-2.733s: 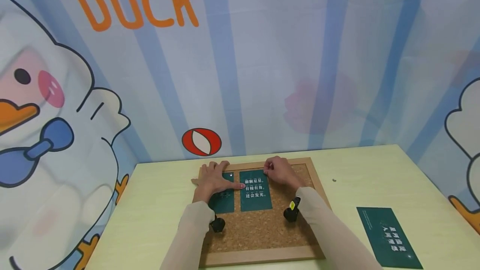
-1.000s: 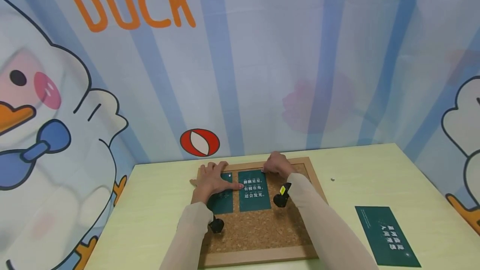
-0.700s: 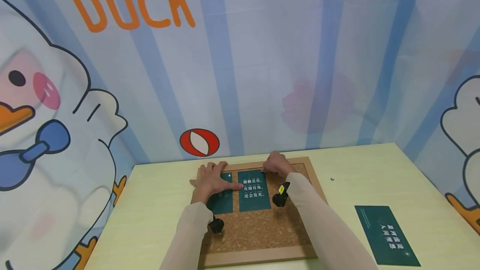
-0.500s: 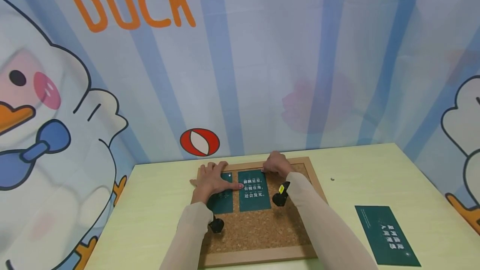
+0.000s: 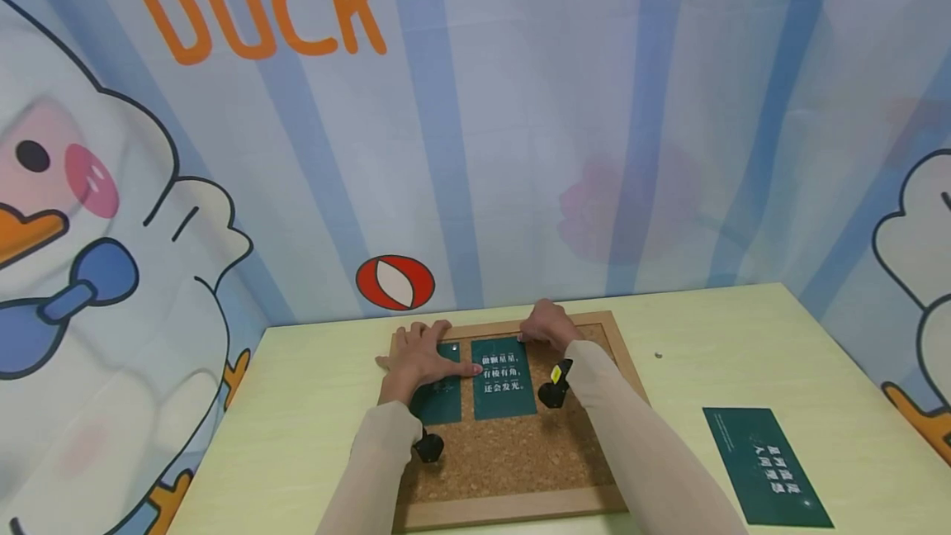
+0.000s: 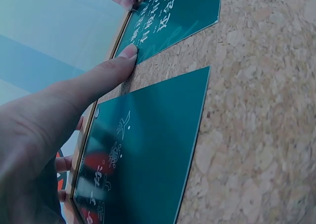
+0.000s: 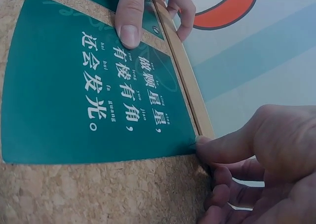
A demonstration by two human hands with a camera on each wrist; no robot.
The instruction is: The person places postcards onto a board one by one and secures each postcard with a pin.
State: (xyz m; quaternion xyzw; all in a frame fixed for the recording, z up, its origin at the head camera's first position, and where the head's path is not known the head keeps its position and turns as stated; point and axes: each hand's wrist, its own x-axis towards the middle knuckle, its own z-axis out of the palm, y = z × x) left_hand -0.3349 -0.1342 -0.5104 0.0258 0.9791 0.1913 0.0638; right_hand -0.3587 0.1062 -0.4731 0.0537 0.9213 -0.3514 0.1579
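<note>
A green card [image 5: 503,378] with white Chinese characters lies on the framed cork board [image 5: 513,461]. My left hand [image 5: 420,360] spreads over the board's far left edge. Its thumb [image 6: 129,52] presses the card's left edge, while the fingers reach over the wooden frame. At the card's top right corner, my right hand [image 5: 548,325] has its thumb tip [image 7: 203,146] on the corner and its other fingers curled. It pinches what looks like a thumbtack, mostly hidden by the thumb. Under my left hand lies another green card [image 6: 148,145], with a silver thumbtack [image 6: 97,113] at its top right corner.
On the pale table [image 5: 312,436], a third green card [image 5: 768,469] lies right of the board, turned sideways. A small silver piece [image 5: 658,355] sits near the board's right side. A duck-print backdrop [image 5: 520,147] hangs behind the table.
Since the oldest frame my right wrist has risen and shifted slightly left, and its hand has turned downward at the card's corner. My left hand keeps its place. The last second shows almost no motion.
</note>
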